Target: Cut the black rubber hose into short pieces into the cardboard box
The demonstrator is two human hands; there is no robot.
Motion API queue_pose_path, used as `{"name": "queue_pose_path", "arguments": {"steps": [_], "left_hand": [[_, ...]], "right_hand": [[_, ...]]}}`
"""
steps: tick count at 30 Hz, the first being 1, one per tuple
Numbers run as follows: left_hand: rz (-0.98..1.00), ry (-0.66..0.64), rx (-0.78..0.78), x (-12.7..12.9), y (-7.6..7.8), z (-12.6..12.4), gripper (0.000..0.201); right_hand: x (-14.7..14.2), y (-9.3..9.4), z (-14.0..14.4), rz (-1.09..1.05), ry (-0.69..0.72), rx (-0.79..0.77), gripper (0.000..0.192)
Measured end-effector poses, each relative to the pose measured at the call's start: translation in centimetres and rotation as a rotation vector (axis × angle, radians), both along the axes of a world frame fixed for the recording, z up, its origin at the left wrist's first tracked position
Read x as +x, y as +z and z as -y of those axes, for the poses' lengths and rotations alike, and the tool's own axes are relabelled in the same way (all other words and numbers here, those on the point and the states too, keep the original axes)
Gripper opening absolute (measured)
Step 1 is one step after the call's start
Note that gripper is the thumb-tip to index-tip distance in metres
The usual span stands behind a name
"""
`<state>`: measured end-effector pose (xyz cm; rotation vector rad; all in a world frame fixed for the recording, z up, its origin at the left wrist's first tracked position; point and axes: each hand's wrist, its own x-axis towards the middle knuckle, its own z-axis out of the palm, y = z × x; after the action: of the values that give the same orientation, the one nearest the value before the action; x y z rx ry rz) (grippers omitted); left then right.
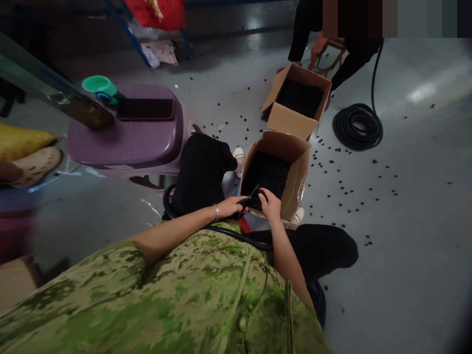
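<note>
My left hand [232, 206], with a silver bracelet at its wrist, is closed around what look like dark-handled scissors [252, 193]. Their blades point up and to the right, over the near side of an open cardboard box [303, 169]. Many small black pieces [271, 172] fill the bottom of this box. My right hand [271, 204] is beside the blades, its fingers pinched together at something small and dark that I cannot make out. A black ribbed hose [236, 235] runs across my lap, just below both hands.
Beyond stands a second box [295, 122] of black pieces, with another person's hand [318, 48] behind it. A coiled black hose [357, 129] lies at right, among scattered black bits. On my left, a purple stool [147, 142] bears a phone [147, 109] and a green cup [98, 86].
</note>
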<state>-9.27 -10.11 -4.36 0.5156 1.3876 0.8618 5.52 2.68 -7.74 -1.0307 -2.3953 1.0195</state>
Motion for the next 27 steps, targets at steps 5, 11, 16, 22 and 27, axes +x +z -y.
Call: {"name": "queue_pose_path", "arguments": {"steps": [5,11,16,22,27], "left_hand": [[0.154,0.045,-0.007,-0.2,0.0,0.2,0.073],[0.194,0.056,-0.007,-0.2,-0.1,0.4,0.072],[0.202,0.058,-0.050,0.0,0.1,0.3,0.078],[0.251,0.105,-0.109,0.1,1.2,0.1,0.075],[0.224,0.109,-0.118,0.3,1.6,-0.1,0.073]], "right_hand": [[0.0,-0.4,-0.1,0.030,0.001,-0.005,0.028],[0.0,-0.7,0.0,0.051,0.002,0.005,0.029],[0.1,-0.9,-0.2,0.092,-0.041,0.067,0.028],[0.5,-0.8,-0.8,0.066,-0.084,0.133,0.030],[0.4,-0.5,-0.7,0.097,-0.072,0.100,0.031]]}}
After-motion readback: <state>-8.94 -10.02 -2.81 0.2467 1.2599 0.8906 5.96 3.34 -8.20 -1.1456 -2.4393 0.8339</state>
